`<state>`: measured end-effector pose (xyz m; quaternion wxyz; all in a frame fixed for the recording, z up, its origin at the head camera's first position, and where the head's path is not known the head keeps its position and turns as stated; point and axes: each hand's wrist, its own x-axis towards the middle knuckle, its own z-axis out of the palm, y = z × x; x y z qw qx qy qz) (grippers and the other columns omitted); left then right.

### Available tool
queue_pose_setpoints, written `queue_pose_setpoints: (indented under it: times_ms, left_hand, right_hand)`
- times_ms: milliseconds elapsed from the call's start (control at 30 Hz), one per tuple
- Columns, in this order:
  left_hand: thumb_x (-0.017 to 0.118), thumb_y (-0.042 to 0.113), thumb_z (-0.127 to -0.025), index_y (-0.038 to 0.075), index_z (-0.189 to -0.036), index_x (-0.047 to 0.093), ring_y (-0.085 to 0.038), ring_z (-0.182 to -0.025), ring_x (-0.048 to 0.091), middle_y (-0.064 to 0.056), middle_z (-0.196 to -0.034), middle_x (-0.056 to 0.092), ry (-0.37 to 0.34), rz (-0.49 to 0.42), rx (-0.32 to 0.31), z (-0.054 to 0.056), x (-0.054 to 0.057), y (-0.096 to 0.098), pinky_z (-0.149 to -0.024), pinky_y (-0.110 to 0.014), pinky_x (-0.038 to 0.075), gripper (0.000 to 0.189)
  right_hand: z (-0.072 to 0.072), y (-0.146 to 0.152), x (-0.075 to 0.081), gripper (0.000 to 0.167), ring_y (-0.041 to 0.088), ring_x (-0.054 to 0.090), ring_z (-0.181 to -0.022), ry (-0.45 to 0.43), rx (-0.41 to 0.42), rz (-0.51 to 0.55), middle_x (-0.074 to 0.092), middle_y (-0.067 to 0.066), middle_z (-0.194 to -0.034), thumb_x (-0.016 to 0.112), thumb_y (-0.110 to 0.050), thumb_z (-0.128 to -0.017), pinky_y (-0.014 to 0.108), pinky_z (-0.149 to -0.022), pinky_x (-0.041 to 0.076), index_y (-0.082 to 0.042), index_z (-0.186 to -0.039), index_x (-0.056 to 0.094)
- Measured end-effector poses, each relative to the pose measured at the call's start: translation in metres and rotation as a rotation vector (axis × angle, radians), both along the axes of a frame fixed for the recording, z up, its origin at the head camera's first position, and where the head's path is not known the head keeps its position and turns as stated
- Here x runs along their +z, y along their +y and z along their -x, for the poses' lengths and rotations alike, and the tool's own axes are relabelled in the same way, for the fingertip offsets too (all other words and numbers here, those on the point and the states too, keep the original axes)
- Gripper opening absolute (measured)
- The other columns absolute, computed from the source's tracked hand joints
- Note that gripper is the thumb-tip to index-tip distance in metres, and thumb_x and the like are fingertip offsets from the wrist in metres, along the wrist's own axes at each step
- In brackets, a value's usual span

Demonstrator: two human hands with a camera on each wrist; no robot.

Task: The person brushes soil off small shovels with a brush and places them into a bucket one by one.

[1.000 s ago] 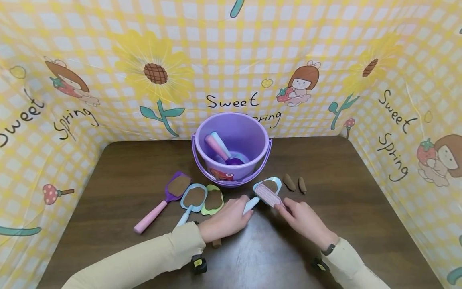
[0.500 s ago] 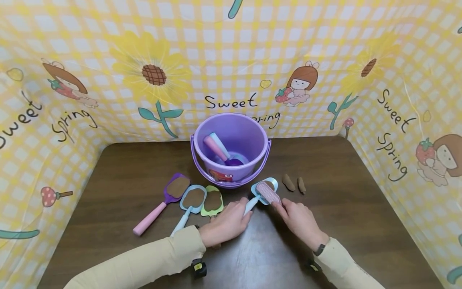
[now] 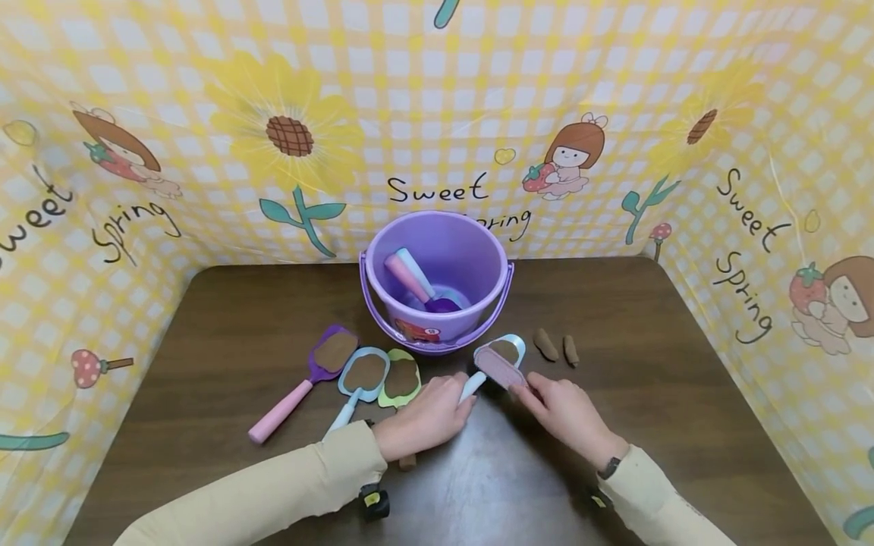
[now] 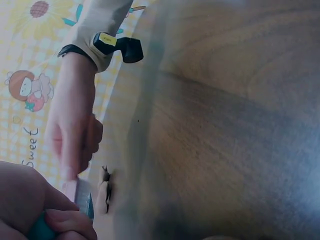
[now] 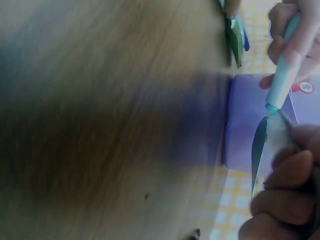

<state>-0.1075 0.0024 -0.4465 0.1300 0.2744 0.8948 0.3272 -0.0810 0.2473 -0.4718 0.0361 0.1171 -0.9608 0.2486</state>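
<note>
Near bucket [image 3: 467,258], gripping blue scoop [image 3: 473,386] by handle with left hand [image 3: 432,413], pinching pink tool [image 3: 500,368] by one end with right hand [image 3: 570,413]; holding tool's long axis crosswise over scoop's head.

— What's on the table [image 3: 492,474] left of the left hand [image 3: 426,413]?
— 3 toy shovels [image 3: 315,371], clay [image 3: 335,353] on each.
— Ahead of it?
— The bucket [image 3: 433,322], 2 handles [image 3: 407,280] inside.
— And the right hand [image 3: 572,412]?
— 2 clay pieces [image 3: 545,346] ahead of it. Between both hands and forward, its hand tool [image 3: 500,368] is over the left's held shovel [image 3: 473,387].
</note>
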Motion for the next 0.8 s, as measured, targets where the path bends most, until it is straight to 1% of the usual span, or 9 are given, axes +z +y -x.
queue_pose_setpoints:
  times_ms: [67,133,200,300,367,467,600,700,800]
  left_hand:
    - [0.064,0.011,-0.102,0.002,-0.096,0.059,-0.015,-0.064,0.05,-0.003,-0.074,0.052,-0.001,0.009,0.006,0.0006,0.0001,0.0002,-0.056,-0.03,0.044,0.012]
    - [0.064,0.012,-0.103,0.003,-0.096,0.059,-0.015,-0.064,0.05,-0.003,-0.074,0.051,-0.008,0.016,0.007,0.0007,-0.0008,0.0005,-0.056,-0.03,0.044,0.013]
    - [0.063,0.012,-0.103,0.003,-0.096,0.058,-0.014,-0.064,0.049,-0.003,-0.074,0.05,-0.006,0.012,0.003,0.0006,-0.0009,0.0005,-0.056,-0.03,0.043,0.013]
    - [0.062,0.012,-0.104,0.003,-0.095,0.057,-0.014,-0.063,0.047,-0.002,-0.073,0.049,-0.018,-0.002,-0.003,-0.0002,-0.0008,0.0007,-0.055,-0.029,0.043,0.013]
    - [0.062,0.011,-0.104,0.004,-0.094,0.056,-0.014,-0.063,0.047,-0.002,-0.073,0.048,-0.015,-0.01,-0.006,-0.0005,-0.0002,0.0008,-0.055,-0.028,0.043,0.013]
    - [0.062,0.011,-0.104,0.005,-0.093,0.055,-0.014,-0.063,0.046,-0.002,-0.072,0.047,-0.007,-0.016,-0.009,-0.0007,0.0,0.0007,-0.056,-0.029,0.043,0.014]
    - [0.063,0.01,-0.103,0.005,-0.091,0.055,-0.014,-0.063,0.046,-0.001,-0.072,0.047,-0.004,-0.006,-0.015,-0.0008,0.0003,-0.0001,-0.055,-0.029,0.042,0.015]
    - [0.062,0.01,-0.103,0.004,-0.093,0.055,-0.015,-0.064,0.047,-0.002,-0.073,0.048,-0.01,0.001,-0.016,-0.0006,0.0011,-0.0006,-0.056,-0.03,0.043,0.014]
    - [0.063,0.01,-0.102,0.003,-0.095,0.057,-0.016,-0.065,0.05,-0.003,-0.074,0.05,0.002,0.004,-0.009,0.0001,0.0025,-0.0007,-0.057,-0.032,0.044,0.013]
  right_hand:
    - [-0.0012,-0.0007,-0.0017,0.035,0.009,0.037,-0.047,0.108,0.024,-0.106,0.035,-0.01,-0.058,0.073,-0.031,-0.098,0.028,-0.044,0.032,-0.017,-0.076,0.05]
    - [-0.0027,-0.0006,-0.0033,0.037,0.012,0.037,-0.045,0.164,0.005,-0.171,0.034,-0.008,-0.056,0.075,-0.032,-0.097,0.031,-0.042,0.031,-0.017,-0.076,0.049]
    - [-0.0044,-0.0009,-0.0038,0.038,0.014,0.037,-0.044,0.196,-0.026,-0.199,0.032,-0.007,-0.055,0.075,-0.032,-0.097,0.032,-0.041,0.03,-0.015,-0.076,0.048]
    - [-0.0053,-0.0024,-0.0041,0.037,0.014,0.037,-0.044,0.172,-0.069,-0.18,0.033,-0.006,-0.055,0.074,-0.032,-0.098,0.031,-0.041,0.03,-0.014,-0.077,0.049]
    - [-0.0051,-0.0037,-0.0037,0.037,0.015,0.039,-0.045,0.128,-0.097,-0.151,0.034,-0.005,-0.056,0.073,-0.032,-0.099,0.032,-0.042,0.031,-0.014,-0.077,0.049]
    - [-0.0039,-0.0059,-0.0023,0.038,0.016,0.042,-0.049,0.009,-0.135,-0.086,0.036,-0.003,-0.058,0.067,-0.033,-0.103,0.033,-0.046,0.034,-0.013,-0.076,0.049]
    - [-0.0005,-0.0064,0.0009,0.041,0.015,0.04,-0.052,-0.151,-0.178,0.041,0.037,-0.003,-0.06,0.059,-0.036,-0.107,0.03,-0.05,0.033,-0.013,-0.074,0.05]
    - [0.0007,-0.004,0.0033,0.039,0.012,0.038,-0.051,-0.152,-0.155,0.088,0.037,-0.005,-0.061,0.061,-0.035,-0.106,0.027,-0.051,0.032,-0.013,-0.075,0.052]
    - [-0.0007,-0.0011,0.004,0.034,0.009,0.038,-0.049,-0.056,-0.062,0.023,0.038,-0.007,-0.06,0.067,-0.031,-0.103,0.026,-0.047,0.031,-0.015,-0.076,0.052]
